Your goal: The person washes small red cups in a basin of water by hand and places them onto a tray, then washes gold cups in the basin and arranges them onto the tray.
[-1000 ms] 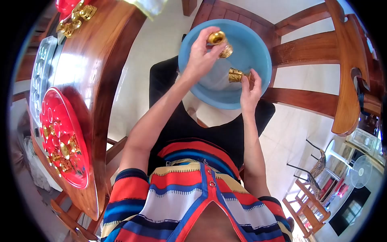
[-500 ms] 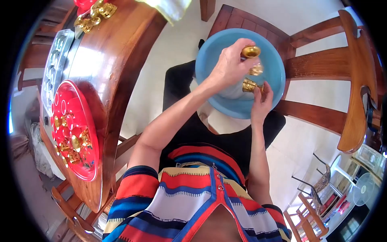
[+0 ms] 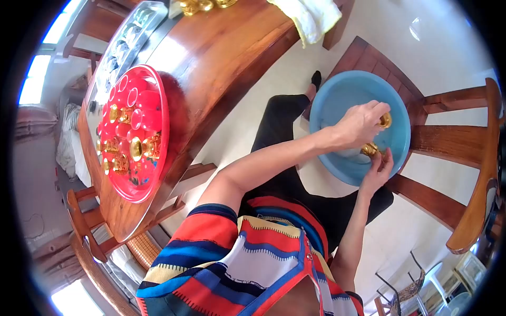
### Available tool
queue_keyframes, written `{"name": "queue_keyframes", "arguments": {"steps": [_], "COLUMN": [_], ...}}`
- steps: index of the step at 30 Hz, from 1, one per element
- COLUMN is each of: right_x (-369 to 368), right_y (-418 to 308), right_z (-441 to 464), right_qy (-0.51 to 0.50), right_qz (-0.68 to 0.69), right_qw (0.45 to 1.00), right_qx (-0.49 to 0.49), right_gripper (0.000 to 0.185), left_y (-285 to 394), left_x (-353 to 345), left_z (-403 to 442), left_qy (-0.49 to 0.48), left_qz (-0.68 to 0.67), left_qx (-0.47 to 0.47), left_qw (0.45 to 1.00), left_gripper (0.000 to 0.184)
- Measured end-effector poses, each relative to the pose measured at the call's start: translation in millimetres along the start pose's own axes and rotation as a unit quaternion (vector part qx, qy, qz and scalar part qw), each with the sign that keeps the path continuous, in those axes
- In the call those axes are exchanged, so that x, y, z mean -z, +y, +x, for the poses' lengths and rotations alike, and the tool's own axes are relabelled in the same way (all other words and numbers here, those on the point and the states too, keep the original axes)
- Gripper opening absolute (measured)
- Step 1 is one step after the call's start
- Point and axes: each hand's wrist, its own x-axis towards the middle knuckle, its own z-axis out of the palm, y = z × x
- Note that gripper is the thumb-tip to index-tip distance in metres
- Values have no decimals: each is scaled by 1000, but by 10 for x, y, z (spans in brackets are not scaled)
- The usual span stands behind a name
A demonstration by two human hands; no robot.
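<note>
My left hand is over the blue basin, its fingers closed round a gold cup. Lower down, at the basin's near right side, my right hand pinches another gold piece. The two gold pieces are close together; whether they touch is hard to tell. The basin stands on a dark red wooden seat and seems to have a little clear water at the bottom. My left hand partly covers the cup that it holds.
On the wooden table at the left are a red tray with red cups and several gold cups, a clear plastic container, more gold pieces and a whitish cloth. A wooden chair back flanks the basin.
The view has swung toward the table, so basin and hands appear farther right and lower. Both hands still hold gold pieces; my left hand has turned, and its cup is more hidden.
</note>
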Motion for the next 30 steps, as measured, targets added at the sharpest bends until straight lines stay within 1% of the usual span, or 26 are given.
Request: {"name": "queue_keyframes", "arguments": {"steps": [1,3,4,6,7,9,10,11,12,13,14,15,16,17,18,19,21,22,23,24,25,26,27,28,29,30], "right_x": [14,15,-7,-25,-28,-60,-64,-34,-24,-19,-16,-30,-17,-1,4,42,86,52,-11,-80,-109,-125,-141,-139,-83,-58], "right_y": [20,10,7,-12,-29,-131,-170,-199,-179,-161,-202,-255,-352,-513,-749,-759,-772,-676,-486,-228,-108,-131,-149,-153,-226,-327], "right_z": [-13,-18,-19,-51,-16,41,-19,-66,-64,-26,7,41,89,119,136,201,306,352,371,345,282,210,151,158,145,203], "right_qy": [-3,10,14,12,5,7,16,16,-2,-14,-15,-18,-22,-26,-19,-28,-71,-68,-66,-64,-52,-49,-48,-51,-50,-41], "right_qz": [3,23,33,21,7,-18,-46,-79,-73,-67,-48,-27,34,97,184,282,402,354,305,-129,-295,-237,-177,-178,-94,-4], "right_qw": [1000,1000,999,1000,1000,999,998,995,997,998,998,999,999,995,981,955,903,920,934,988,935,957,974,975,992,999], "right_qx": [-2,-4,6,9,17,38,46,55,33,14,23,34,16,-2,-56,-90,-134,-154,-174,52,190,160,129,121,63,17], "right_gripper": [40,40,39,39,39,38,38,38,38,39,39,39,39,39,38,37,33,33,32,34,40,40,40,40,39,38], "left_y": [75,214,101,-291,-384,-413,-448,-362,-320,-352,-371,-282,-118,-118,-112,-97,-57,-156,-283,-435,-571,-534,-563,-569,-425,-311], "left_x": [57,159,135,29,-25,-49,-89,-60,-61,-58,-36,39,163,176,188,209,286,212,140,65,-16,-8,13,24,65,143], "left_z": [10,24,35,-56,-164,-292,-322,-298,-277,-241,-221,-191,-148,-134,-112,-87,-26,-35,-105,-221,-338,-386,-322,-344,-385,-302], "left_qy": [0,75,74,26,32,19,3,37,73,72,67,52,60,78,87,97,100,128,128,52,-26,8,9,15,16,-14], "left_qz": [4,-67,-66,87,86,25,16,9,-3,3,-59,-113,-105,-170,-262,-351,-479,-449,-450,-218,30,84,85,49,7,-36], "left_qx": [2,-31,-32,-48,-49,114,111,78,42,19,66,148,157,146,149,152,292,316,315,260,185,94,89,93,103,169], "left_qw": [1000,994,995,995,995,993,994,996,996,997,994,981,980,971,949,919,821,826,826,939,982,992,992,994,995,985], "left_gripper": [36,37,37,37,37,36,36,36,36,38,38,36,36,35,33,32,28,30,30,34,37,42,42,42,41,41]}}
